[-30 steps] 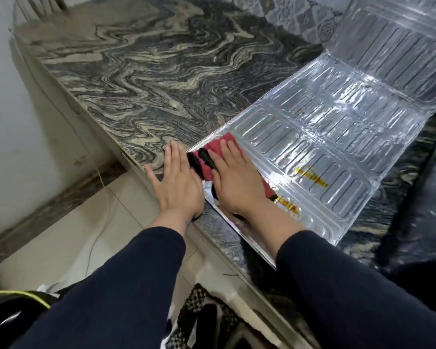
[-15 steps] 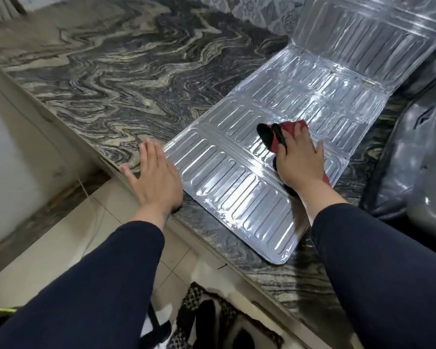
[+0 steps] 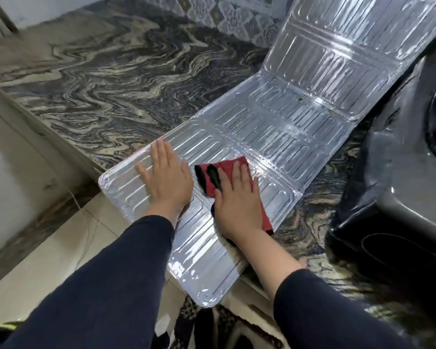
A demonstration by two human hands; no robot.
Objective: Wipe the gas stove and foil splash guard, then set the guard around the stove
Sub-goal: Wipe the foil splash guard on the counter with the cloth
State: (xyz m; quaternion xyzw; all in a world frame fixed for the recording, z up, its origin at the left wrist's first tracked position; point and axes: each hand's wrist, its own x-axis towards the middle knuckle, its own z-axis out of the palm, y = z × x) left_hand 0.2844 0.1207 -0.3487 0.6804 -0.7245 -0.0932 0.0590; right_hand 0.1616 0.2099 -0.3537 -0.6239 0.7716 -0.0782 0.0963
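Note:
The ribbed silver foil splash guard (image 3: 282, 137) lies across the marbled counter, its near panel hanging over the counter's front edge and its far panel tilted up against the tiled wall. My left hand (image 3: 168, 177) lies flat with fingers spread on the guard's near-left corner. My right hand (image 3: 237, 200) presses a red and black cloth (image 3: 224, 170) flat onto the guard just right of the left hand. The black gas stove (image 3: 393, 187) stands at the right, partly cut off by the frame.
The dark swirled marble counter (image 3: 106, 91) stretches to the left and back. Patterned wall tiles (image 3: 227, 18) run behind it. Below the counter edge are beige floor tiles (image 3: 48, 250) and a patterned mat (image 3: 212, 328).
My left hand moved from the counter edge onto the guard's near corner. My right hand slid the cloth back toward me and to the left. The guard's near end now overhangs the counter edge.

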